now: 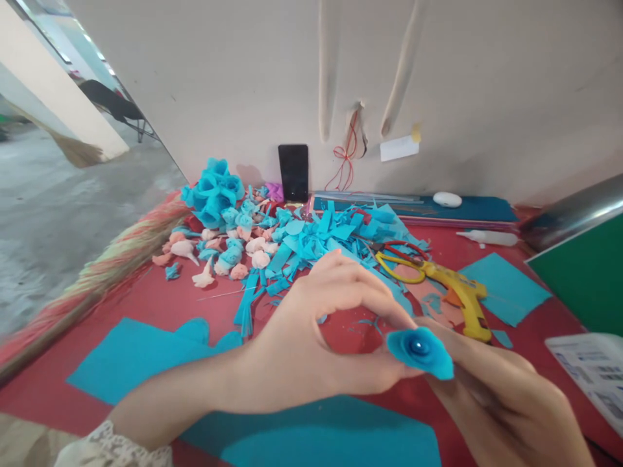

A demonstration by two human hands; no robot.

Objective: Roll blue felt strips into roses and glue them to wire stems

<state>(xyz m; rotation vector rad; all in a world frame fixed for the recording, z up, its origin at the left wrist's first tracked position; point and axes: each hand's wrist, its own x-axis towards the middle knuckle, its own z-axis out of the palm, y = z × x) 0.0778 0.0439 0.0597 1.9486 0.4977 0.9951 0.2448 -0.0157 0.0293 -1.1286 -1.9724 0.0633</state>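
Observation:
Between both my hands is a small blue paper flower (438, 355), its layers rolled around a dark, shiny centre that faces me. My left hand (311, 337) reaches in from the lower left and pinches the flower's left side between thumb and fingertips. From the lower right, my right hand (506, 389) grips it with the fingers closed behind the petals; part of that grip is hidden. Flat blue sheets (331, 431) lie on the red table (214, 324) below my hands. Beyond my hands are cut blue paper strips (331, 233).
Scissors (402, 263) and a yellow glue gun (462, 292) lie beyond my right hand. Small pink and blue flowers (228, 253) and a larger blue bunch (214, 191) sit at the back left. A phone (294, 172) leans on the wall. A white bottle (491, 237) lies at the right.

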